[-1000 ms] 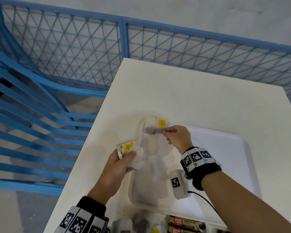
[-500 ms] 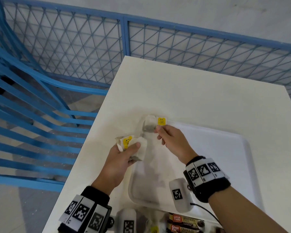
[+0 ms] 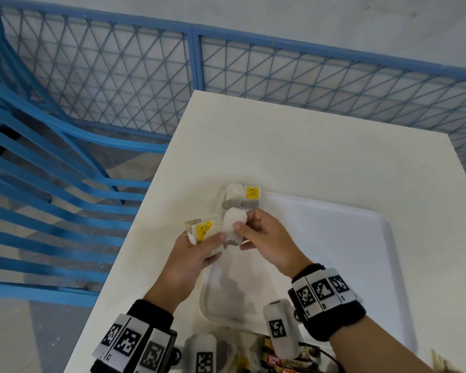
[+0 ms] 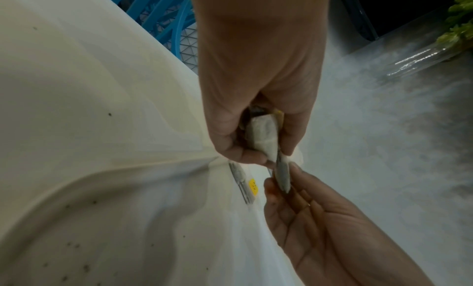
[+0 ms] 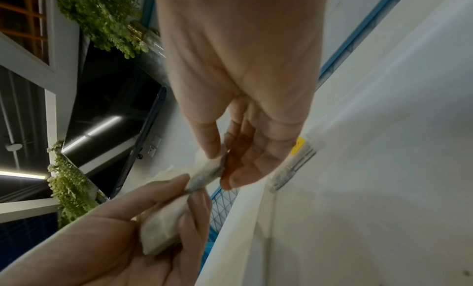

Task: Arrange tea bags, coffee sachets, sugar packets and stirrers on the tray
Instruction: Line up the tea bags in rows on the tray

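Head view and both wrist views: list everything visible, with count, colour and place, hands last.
tray: one, white, on the table before the person
tea bags on tray: two, white with a yellow tag, far left corner
tea bag bundle: several, white, yellow tag, in left hand
single tea bag: one, white, pinched by right hand
sachets: several, brown and red, near table edge
table: one, white
fence: blue mesh, behind table
left hand: grips the bundle
right hand: pinches the single tea bag

Tea bags [image 3: 242, 199] in tray [image 3: 334, 238] corner
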The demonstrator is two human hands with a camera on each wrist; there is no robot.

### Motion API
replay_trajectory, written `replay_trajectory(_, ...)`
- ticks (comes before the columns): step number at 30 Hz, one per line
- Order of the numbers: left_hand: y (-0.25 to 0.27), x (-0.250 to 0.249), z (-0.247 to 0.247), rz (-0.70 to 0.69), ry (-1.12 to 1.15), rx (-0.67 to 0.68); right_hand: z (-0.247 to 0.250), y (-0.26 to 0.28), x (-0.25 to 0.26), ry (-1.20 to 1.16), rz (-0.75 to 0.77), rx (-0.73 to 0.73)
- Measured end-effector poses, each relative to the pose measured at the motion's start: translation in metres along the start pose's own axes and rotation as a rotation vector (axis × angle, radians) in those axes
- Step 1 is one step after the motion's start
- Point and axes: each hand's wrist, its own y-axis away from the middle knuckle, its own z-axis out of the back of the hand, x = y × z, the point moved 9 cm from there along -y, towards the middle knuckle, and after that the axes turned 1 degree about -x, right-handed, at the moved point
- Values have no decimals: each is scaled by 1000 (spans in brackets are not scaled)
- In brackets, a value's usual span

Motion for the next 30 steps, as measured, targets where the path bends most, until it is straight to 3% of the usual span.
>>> replay_trajectory(5,1,-1,0,-23,-21,-24,-6,4,-7,-176,-40,21)
replay_trajectory(10,1,-3,9,-22,-18,-83,-8,-1,-12,-64,-42,28)
replay_trajectory(14,2,3,20,39,49,-149,7,-13,-19,-71,-84,-134)
replay_trajectory(19,6,8,23,103,164,-116,26,-29,-30,23,-77,-340)
replay_trajectory(30,10,-1,21,67,262,-91,22,-50,-24,200,-31,-393)
